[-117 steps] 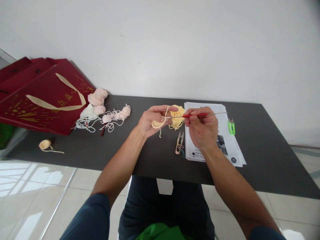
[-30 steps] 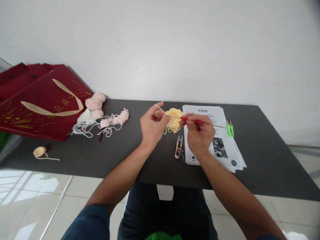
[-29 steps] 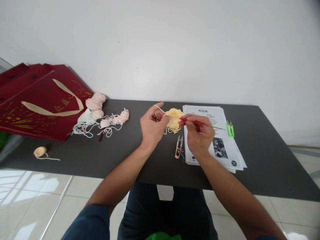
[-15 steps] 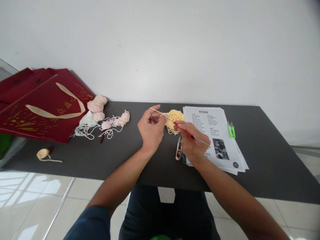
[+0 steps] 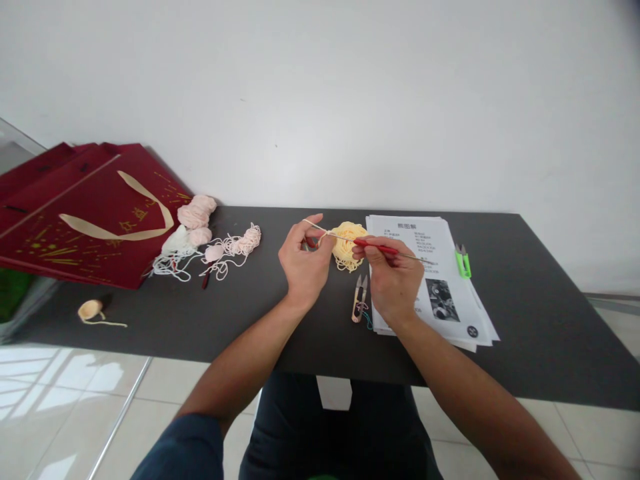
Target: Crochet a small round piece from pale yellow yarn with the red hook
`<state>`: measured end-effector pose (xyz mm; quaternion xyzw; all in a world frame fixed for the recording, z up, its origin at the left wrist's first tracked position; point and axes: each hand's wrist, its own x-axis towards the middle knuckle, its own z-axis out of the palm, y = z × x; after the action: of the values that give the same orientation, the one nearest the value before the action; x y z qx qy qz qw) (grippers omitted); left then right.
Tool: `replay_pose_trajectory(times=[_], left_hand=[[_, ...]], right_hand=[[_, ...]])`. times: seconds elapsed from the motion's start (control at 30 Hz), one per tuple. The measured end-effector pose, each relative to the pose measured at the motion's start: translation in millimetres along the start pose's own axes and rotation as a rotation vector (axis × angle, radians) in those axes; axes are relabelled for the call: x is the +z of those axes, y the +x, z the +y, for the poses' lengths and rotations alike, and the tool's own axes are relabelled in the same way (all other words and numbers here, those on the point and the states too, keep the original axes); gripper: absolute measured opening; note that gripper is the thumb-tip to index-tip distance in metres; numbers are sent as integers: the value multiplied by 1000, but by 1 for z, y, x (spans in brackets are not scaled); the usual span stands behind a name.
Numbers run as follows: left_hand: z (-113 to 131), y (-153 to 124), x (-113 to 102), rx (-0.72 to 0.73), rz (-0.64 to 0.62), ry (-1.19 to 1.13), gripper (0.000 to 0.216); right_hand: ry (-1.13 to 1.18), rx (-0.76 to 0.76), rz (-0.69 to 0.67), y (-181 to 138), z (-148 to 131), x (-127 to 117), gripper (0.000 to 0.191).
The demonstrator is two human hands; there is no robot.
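Note:
Over the middle of the dark table, my left hand (image 5: 306, 263) is closed in a pinch on pale yellow yarn (image 5: 316, 227), with a strand running over its raised index finger. My right hand (image 5: 395, 280) grips a crochet hook (image 5: 381, 248) by its red handle. The hook's metal shaft points left, and its tip meets the yarn at my left fingertips; the exact stitch is too small to make out. Just behind, between the hands, lies a loose ball of yellow yarn (image 5: 349, 248). A pair of thread snips (image 5: 359, 298) rests on the table beside my right wrist.
Printed sheets (image 5: 440, 230) lie under and beyond my right hand, with green snips (image 5: 463, 261) at their right edge. To the left are pink yarn (image 5: 247, 240), white yarn (image 5: 176, 243), a dark red gift bag (image 5: 100, 220) and a small cream crocheted piece (image 5: 91, 310).
My right hand has turned, so the hook lies flatter, its rear end higher than before. My left hand keeps its pinch, almost in place. The view has shifted slightly.

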<state>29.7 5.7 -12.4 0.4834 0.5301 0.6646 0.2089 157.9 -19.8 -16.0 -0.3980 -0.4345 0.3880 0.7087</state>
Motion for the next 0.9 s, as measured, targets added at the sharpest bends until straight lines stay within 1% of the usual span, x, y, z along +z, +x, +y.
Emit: replay_pose_trajectory(times=[0.07, 0.13, 0.2, 0.3, 0.37, 0.43, 0.53, 0.63, 0.7, 0.77, 0.83, 0.9], left_hand=[[1, -1, 1, 2, -4, -11, 28], [1, -2, 1, 5, 4, -11, 27], [1, -2, 1, 3, 14, -13, 26], [1, 1, 1, -43, 10, -59, 28], [0, 4, 2, -111, -3, -132, 31], [0, 6, 2, -201, -20, -235, 34], [2, 8, 4, -350, -55, -406, 40], [5, 9, 4, -455, -97, -534, 44], [5, 10, 3, -503, -140, -602, 46], [5, 13, 1, -552, -207, -673, 48], [5, 17, -2, -600, -283, -747, 49], [6, 20, -5, -635, -339, -797, 50]], right_hand=[[57, 31, 0, 3, 2, 0, 5], [37, 10, 2, 1, 3, -1, 6], [-36, -71, -20, -3, 3, -2, 6], [-147, -243, -136, -9, 5, -7, 13], [-202, -330, -225, -11, 8, -10, 21], [-246, -392, -267, -10, 11, -13, 29], [-271, -467, -265, -6, 16, -15, 35], [-254, -517, -261, -1, 19, -15, 35], [-232, -528, -250, 0, 20, -14, 35], [-208, -506, -228, -1, 20, -12, 35], [-160, -439, -208, -1, 20, -10, 31], [-89, -335, -180, 0, 20, -8, 26]])
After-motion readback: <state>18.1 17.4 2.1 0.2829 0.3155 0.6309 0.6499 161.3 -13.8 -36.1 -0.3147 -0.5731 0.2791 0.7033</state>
